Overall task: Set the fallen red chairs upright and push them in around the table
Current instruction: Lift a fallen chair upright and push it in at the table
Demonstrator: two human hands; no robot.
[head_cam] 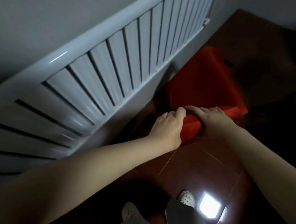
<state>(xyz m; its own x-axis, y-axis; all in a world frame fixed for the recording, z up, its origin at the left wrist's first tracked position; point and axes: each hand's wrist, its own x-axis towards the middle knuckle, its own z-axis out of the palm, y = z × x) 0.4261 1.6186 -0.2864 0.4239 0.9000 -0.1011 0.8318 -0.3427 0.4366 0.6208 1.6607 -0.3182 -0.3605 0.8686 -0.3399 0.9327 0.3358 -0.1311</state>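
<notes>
Radiator on wall, left side. Chair on floor just right of radiator's lower edge, probably close to the wall, too dim to tell contact. Left hand and right hand side by side on chair's near edge, fingers curled over it. Shoes on floor below, nearer camera.

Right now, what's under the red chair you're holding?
Dark red floor tiles show around the red chair; the seat covers its legs and the floor directly beneath. Left hand and right hand grip its near edge.
</notes>
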